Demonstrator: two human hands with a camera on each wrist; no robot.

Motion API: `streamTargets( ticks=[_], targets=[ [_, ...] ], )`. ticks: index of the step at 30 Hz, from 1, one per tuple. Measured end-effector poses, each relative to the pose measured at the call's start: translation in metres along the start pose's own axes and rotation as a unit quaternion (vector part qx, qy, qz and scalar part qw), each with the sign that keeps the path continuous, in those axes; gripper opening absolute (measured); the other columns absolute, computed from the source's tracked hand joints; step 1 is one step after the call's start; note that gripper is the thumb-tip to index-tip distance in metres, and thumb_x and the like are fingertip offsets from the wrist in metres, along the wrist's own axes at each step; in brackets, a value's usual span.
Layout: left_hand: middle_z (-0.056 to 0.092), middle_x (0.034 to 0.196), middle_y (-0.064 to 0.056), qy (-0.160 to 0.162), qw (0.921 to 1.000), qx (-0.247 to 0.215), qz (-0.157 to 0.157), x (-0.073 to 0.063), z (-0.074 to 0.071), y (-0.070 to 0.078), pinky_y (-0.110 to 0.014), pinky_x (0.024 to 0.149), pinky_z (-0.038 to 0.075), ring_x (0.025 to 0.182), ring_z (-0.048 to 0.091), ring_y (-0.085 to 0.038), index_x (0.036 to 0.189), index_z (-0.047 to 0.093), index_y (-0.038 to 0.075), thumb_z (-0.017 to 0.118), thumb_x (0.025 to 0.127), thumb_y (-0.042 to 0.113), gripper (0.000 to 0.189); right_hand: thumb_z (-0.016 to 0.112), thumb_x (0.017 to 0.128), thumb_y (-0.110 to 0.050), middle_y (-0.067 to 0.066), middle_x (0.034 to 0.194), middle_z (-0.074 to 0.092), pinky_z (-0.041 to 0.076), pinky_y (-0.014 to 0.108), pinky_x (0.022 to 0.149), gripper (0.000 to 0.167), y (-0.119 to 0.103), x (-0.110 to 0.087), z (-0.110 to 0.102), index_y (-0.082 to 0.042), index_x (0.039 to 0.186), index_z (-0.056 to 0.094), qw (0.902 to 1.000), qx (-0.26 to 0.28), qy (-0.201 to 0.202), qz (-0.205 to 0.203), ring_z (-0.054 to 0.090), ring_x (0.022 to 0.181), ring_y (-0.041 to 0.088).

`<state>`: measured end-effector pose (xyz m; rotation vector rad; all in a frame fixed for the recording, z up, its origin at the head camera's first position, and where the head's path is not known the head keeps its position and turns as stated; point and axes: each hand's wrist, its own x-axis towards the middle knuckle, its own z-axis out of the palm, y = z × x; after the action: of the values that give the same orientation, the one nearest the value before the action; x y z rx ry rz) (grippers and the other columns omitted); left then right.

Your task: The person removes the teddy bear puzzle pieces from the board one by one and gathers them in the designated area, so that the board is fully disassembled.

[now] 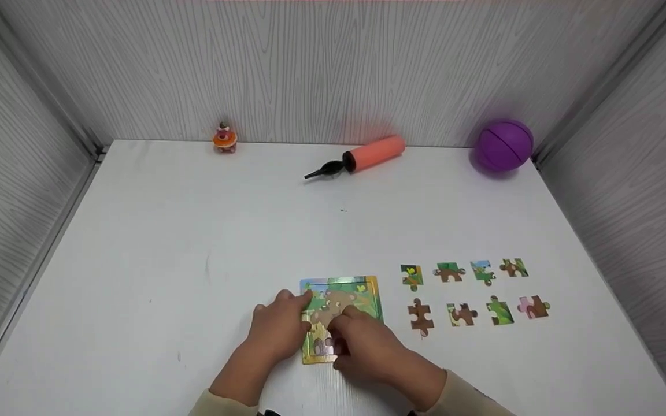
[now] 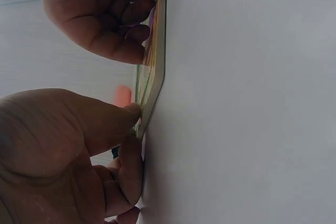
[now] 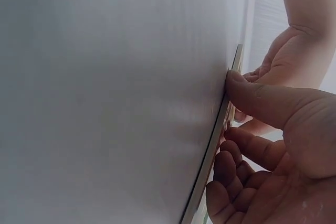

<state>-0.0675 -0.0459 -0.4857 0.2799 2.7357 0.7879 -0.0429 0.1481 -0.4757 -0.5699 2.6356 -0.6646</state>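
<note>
A square jigsaw puzzle board [image 1: 371, 289] with a yellow and blue border and a bear picture lies flat on the white table. My left hand [image 1: 278, 326] holds its left edge, the thumb [image 2: 113, 116] against the rim and the other fingers bent beside it. Over the board's lower right part, my right hand [image 1: 367, 345] has its fingers curled at a puzzle piece [image 1: 328, 342], mostly hidden beneath them. In the right wrist view, the right thumb [image 3: 257, 93] touches the near rim and the index fingertip meets the board's face.
To the right lie several loose puzzle pieces in two rows, among them a brown one [image 1: 420, 316] and a green one [image 1: 500, 310]. Along the back stand a small toy figure [image 1: 225, 138], an orange hand pump [image 1: 376, 153] and a purple ball [image 1: 504, 145]. Grey panels enclose the table.
</note>
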Motion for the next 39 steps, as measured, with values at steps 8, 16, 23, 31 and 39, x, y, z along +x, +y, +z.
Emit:
streamTargets(
  ticks=[8,16,23,31,39],
  targets=[
    [0.064,0.11,-0.011,0.0,1.0,-0.007,-0.001,0.001,-0.0012,0.0004,-0.047,0.083,0.039,0.09,0.056,-0.022,0.15,0.061,0.008,0.077,0.095,0.013,0.057,0.092,0.081,-0.015,-0.011,0.097,0.055,0.053,0.032,0.082,0.043,-0.0038,-0.001,0.0007,-0.015,0.116,0.069,0.9988,0.029,-0.008,0.04,0.054,0.086,0.009],
    [0.063,0.109,-0.01,-0.003,0.9999,-0.007,-0.007,0.0005,-0.0004,0.0002,-0.044,0.08,0.038,0.088,0.054,-0.022,0.15,0.061,0.009,0.076,0.096,0.013,0.057,0.09,0.082,-0.01,-0.013,0.088,0.062,0.053,0.027,0.074,0.04,-0.0054,-0.0012,0.0008,-0.016,0.115,0.068,0.995,0.093,-0.001,0.037,0.06,0.079,0.008],
    [0.062,0.108,-0.01,-0.002,0.9999,-0.002,-0.011,0.001,-0.0014,-0.0001,-0.044,0.08,0.038,0.087,0.054,-0.022,0.15,0.061,0.01,0.077,0.095,0.013,0.057,0.088,0.083,-0.006,-0.012,0.082,0.064,0.053,0.025,0.068,0.037,-0.0046,-0.0007,0.0028,-0.013,0.114,0.069,0.9907,0.131,0.021,0.027,0.06,0.074,0.005],
    [0.062,0.108,-0.01,-0.003,0.9999,-0.006,-0.016,0.0009,-0.0008,0.0012,-0.043,0.08,0.038,0.089,0.055,-0.023,0.15,0.062,0.011,0.077,0.095,0.012,0.057,0.084,0.088,-0.007,-0.013,0.079,0.063,0.051,0.023,0.064,0.027,-0.0009,0.0,0.0043,-0.012,0.11,0.069,0.9901,0.134,0.039,0.013,0.058,0.07,0.003],
    [0.062,0.109,-0.01,-0.003,0.9999,-0.009,-0.014,0.0005,-0.0013,0.0018,-0.043,0.08,0.038,0.091,0.056,-0.024,0.151,0.061,0.011,0.077,0.095,0.012,0.058,0.089,0.084,-0.011,-0.012,0.089,0.063,0.053,0.025,0.072,0.031,0.0021,-0.0053,-0.005,-0.015,0.109,0.071,0.9888,0.141,0.045,0.013,0.06,0.08,0.007]
  ],
)
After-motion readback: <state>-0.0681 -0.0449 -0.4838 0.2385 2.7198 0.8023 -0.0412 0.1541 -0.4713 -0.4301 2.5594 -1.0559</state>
